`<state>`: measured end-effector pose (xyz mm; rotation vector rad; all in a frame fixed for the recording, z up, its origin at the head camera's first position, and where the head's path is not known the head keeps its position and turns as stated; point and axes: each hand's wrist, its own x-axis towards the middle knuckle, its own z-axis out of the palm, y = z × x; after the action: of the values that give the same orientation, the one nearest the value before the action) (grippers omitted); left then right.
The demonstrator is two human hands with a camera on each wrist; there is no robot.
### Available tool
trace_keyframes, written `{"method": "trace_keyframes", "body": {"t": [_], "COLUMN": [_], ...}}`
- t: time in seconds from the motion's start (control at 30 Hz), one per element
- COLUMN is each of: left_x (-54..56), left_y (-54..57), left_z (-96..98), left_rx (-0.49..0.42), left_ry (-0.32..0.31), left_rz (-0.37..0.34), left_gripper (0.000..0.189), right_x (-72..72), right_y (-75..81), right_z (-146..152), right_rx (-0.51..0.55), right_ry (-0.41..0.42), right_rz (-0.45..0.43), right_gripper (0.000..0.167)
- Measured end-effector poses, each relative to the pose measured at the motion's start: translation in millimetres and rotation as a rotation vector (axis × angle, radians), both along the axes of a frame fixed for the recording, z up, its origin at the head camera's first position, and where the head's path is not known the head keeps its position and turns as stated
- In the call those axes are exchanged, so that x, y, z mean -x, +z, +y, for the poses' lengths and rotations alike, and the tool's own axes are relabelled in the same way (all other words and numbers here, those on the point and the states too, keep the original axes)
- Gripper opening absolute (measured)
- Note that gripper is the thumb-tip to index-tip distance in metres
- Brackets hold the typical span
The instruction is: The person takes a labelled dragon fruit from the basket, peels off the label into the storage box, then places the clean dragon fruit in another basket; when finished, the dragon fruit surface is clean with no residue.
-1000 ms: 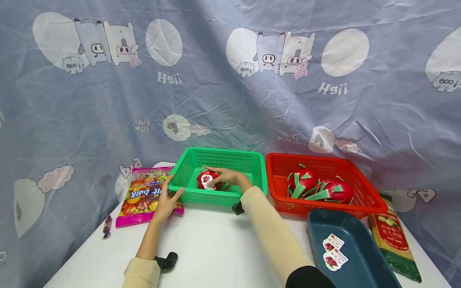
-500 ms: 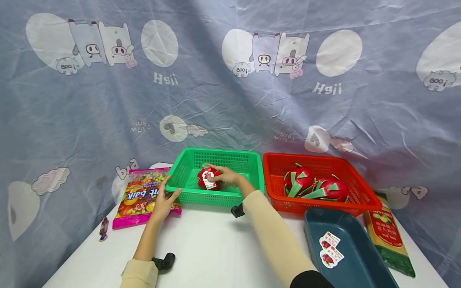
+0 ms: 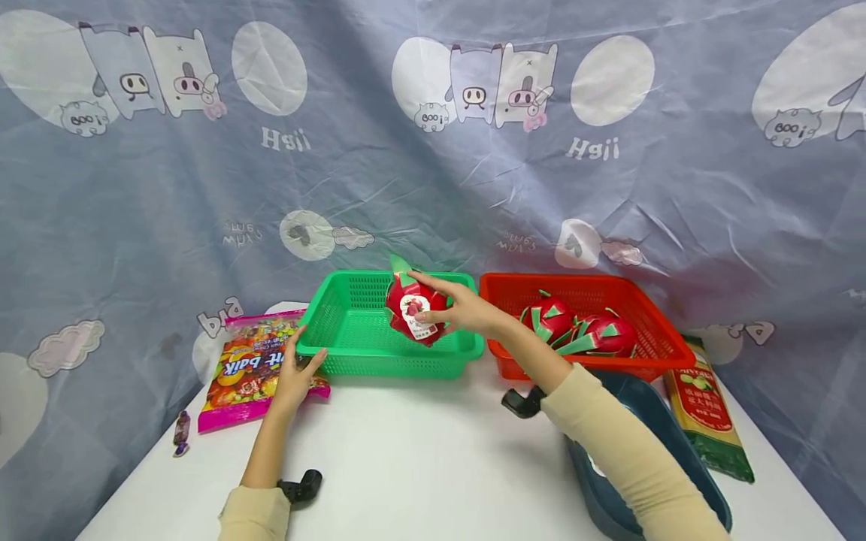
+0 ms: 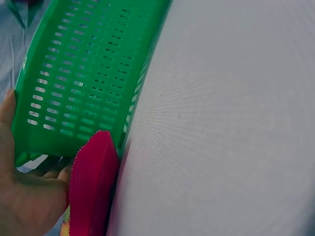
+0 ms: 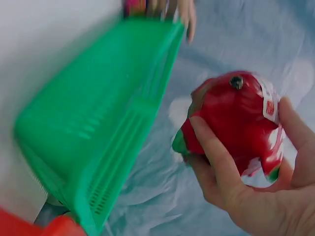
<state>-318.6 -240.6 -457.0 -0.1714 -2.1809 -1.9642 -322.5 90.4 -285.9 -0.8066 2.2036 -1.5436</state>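
Note:
My right hand grips a red dragon fruit with green-tipped scales and a white label on its side. It is held up above the green basket; in the right wrist view the fruit sits between thumb and fingers, with a dark round end showing. At the near left corner of the basket, my left hand holds the rim. In the left wrist view this hand has its fingers partly hidden behind the basket's end and a pink bag edge.
A red basket with two dragon fruits stands right of the green one. A blue tray, partly covered by my right sleeve, lies before a green-and-gold packet. On the left are a candy bag and a wrapped candy.
My right hand has lifted the dragon fruit out of the green basket, up and to the right. The left hand has stayed at the basket's corner. The head view has shifted slightly.

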Motion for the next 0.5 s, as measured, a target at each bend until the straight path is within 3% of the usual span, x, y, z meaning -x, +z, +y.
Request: {"method": "trace_keyframes", "body": {"t": [0.1,0.27,0.37,0.5], "left_x": [0.5,-4.3,-10.7,-17.0], "left_y": [2.4,8.5,15.4,21.8], "left_z": [-0.2,-0.3,2.8,8.9], "left_rx": [-0.006,-0.017,-0.03,-0.026], "left_ry": [-0.003,-0.004,-0.013,-0.019], "left_rz": [0.004,-0.012,-0.014,-0.021], "left_gripper": [0.072,0.072,0.072,0.073], "right_x": [-43.0,-102.3,-125.5,-141.5], "right_y": [-4.0,-35.8,-60.4,-87.8], "right_z": [18,41,48,56], "right_rx": [-0.021,-0.043,-0.056,-0.063], "right_ry": [0.028,0.118,0.141,0.122], "right_rz": [0.048,-0.006,-0.028,-0.029], "right_gripper": [0.072,0.071,0.071,0.07]}}
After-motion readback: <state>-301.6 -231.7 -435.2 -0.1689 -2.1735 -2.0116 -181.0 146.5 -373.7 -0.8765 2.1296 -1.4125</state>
